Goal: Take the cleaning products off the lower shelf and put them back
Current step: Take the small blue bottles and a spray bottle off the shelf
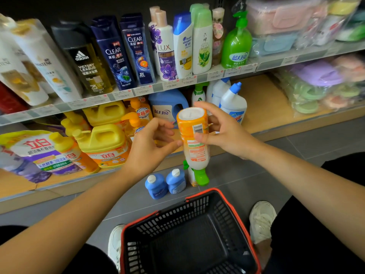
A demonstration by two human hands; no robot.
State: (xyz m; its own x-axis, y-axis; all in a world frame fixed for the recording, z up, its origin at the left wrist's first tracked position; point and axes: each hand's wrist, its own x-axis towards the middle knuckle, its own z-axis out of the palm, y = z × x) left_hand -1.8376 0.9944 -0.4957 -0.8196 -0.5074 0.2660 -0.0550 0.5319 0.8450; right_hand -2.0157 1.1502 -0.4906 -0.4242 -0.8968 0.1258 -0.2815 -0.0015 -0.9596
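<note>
orange bottle inverted in right hand, left hand beside

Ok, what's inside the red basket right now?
Nothing visible: the basket shows only its bare black floor and mesh walls. Its near end runs off the bottom of the frame, so that part cannot be checked.

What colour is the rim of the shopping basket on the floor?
Red, around the black plastic shopping basket; head view.
</note>
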